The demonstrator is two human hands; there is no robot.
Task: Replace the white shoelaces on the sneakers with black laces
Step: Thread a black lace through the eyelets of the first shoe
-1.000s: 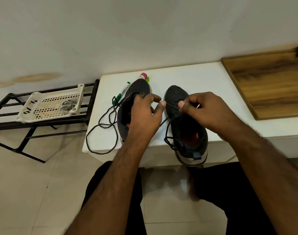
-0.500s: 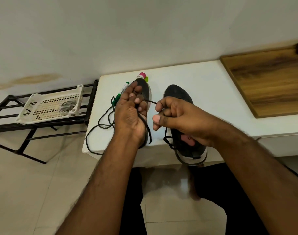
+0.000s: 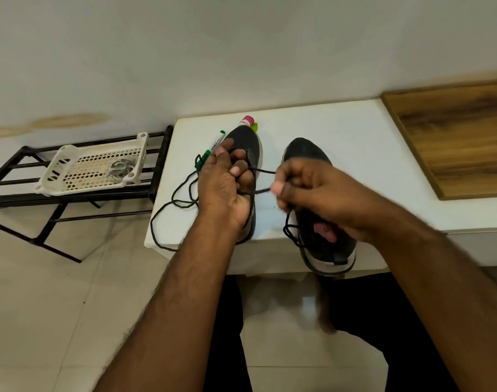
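Note:
Two dark sneakers stand side by side on the white table (image 3: 352,142), toes pointing away from me. My left hand (image 3: 223,185) covers the left sneaker (image 3: 248,142) and grips its upper with curled fingers. A black lace (image 3: 262,181) runs in two strands from that shoe to my right hand (image 3: 303,188), which pinches it above the right sneaker (image 3: 306,149). More black lace (image 3: 168,210) loops loosely over the table's left edge. A short loop of lace hangs beside the right sneaker's opening.
A green-capped marker (image 3: 213,147) lies left of the left sneaker, and a pink-capped item (image 3: 247,120) sits behind its toe. A wooden board (image 3: 456,137) covers the table's right part. A white basket (image 3: 96,166) holding pale laces rests on a black rack (image 3: 71,193) at left.
My left hand moved from the gap between the shoes onto the left sneaker. My right hand shifted left and drew the lace out from that shoe.

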